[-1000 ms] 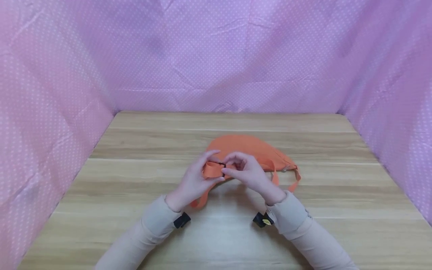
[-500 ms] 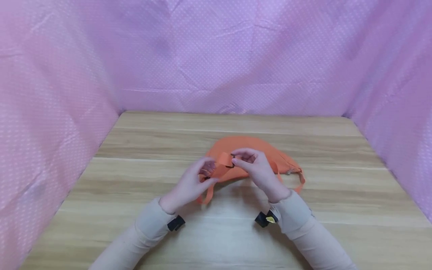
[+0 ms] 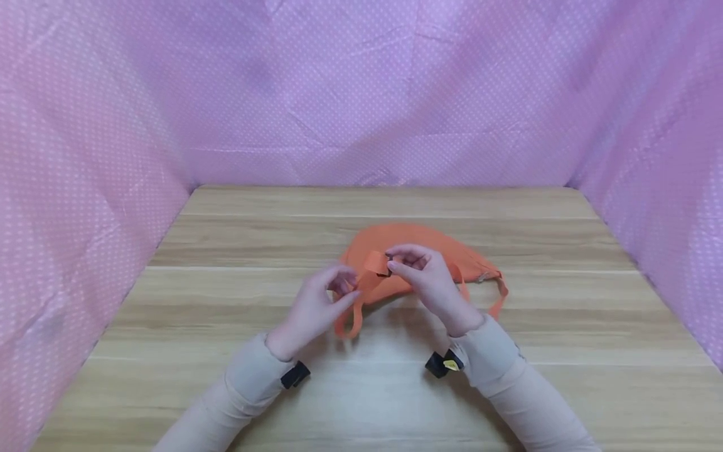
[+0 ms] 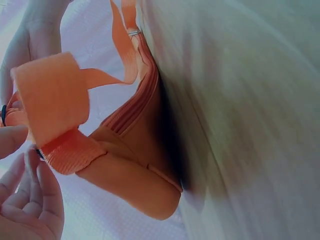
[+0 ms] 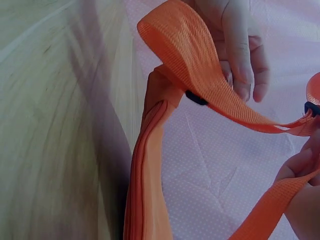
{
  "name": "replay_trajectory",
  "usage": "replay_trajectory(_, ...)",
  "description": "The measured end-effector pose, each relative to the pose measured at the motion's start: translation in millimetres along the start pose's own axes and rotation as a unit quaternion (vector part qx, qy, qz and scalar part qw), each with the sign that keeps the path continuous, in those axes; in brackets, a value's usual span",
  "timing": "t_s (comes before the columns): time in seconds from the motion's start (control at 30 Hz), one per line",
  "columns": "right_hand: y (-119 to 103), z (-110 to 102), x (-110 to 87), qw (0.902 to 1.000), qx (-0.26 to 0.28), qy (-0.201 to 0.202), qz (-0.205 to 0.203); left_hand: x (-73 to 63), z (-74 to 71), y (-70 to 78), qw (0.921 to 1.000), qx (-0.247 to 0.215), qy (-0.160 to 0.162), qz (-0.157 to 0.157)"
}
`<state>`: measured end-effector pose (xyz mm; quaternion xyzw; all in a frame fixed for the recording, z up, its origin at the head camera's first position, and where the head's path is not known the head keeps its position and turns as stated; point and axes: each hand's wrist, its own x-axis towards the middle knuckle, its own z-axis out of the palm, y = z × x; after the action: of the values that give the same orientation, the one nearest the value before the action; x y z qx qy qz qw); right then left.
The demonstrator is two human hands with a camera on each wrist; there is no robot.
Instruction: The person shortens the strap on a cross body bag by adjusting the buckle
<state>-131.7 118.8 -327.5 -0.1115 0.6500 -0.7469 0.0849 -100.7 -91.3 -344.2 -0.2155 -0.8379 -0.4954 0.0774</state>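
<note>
An orange waist bag point(image 3: 412, 242) with a zipper lies on the table, its webbing strap point(image 5: 205, 65) looped up in front of it. My right hand point(image 3: 426, 279) pinches the strap at a black slider buckle point(image 5: 312, 109), raised over the bag's near side. Loosely bent, my left hand point(image 3: 316, 301) is beside the bag's left end, thumb and fingers apart, with the strap's loop near its fingertips. Close to those fingers, a second black fitting point(image 5: 196, 97) shows where the strap meets the bag. The left thumb is hidden behind the strap in the right wrist view.
The wooden table point(image 3: 226, 238) extends on all sides of the bag. Pink dotted cloth point(image 3: 361, 94) hangs behind it and along both sides. Black wrist devices point(image 3: 295, 375) sit at both cuffs. At the bag's right end, a strap tail point(image 3: 501, 292) trails over the table.
My left hand has let go of the strap loop by the buckle and drawn back down and left. The right hand has shifted slightly right and up, still pinching the buckle.
</note>
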Motion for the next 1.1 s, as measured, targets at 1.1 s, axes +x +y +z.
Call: replay_trajectory(1.1,9,-9,2.4,0.9989,-0.013,0.041,0.017,13.1,-6.7,2.7,0.9919,0.009,-0.11,-0.062)
